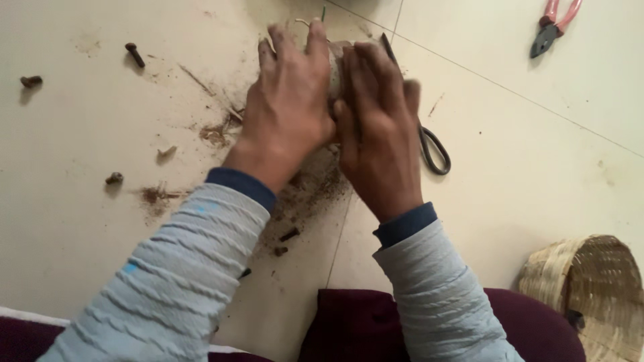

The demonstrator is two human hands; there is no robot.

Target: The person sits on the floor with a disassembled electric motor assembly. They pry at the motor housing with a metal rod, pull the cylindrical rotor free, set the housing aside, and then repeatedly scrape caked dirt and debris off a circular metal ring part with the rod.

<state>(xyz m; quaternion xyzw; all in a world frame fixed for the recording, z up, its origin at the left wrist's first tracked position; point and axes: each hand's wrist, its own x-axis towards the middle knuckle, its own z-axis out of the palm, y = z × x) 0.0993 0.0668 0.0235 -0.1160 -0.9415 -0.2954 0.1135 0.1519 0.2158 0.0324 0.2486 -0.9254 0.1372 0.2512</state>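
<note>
Both hands, left hand (285,100) and right hand (376,127), closed around a pale, mostly hidden bundle (337,67) held low over the tiled floor (523,167); best keep palms pressed evenly, scissors (433,151) just beside, brown debris (215,134) scattered left, pliers (553,27) well apart.

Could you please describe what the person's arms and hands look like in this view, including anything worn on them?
Both hands, the left hand and the right hand, are bare, with no gloves, rings or watch visible. Each arm wears a pale blue-grey ribbed knit sleeve, and a dark navy cuff of an under-layer shows at each wrist.
</note>
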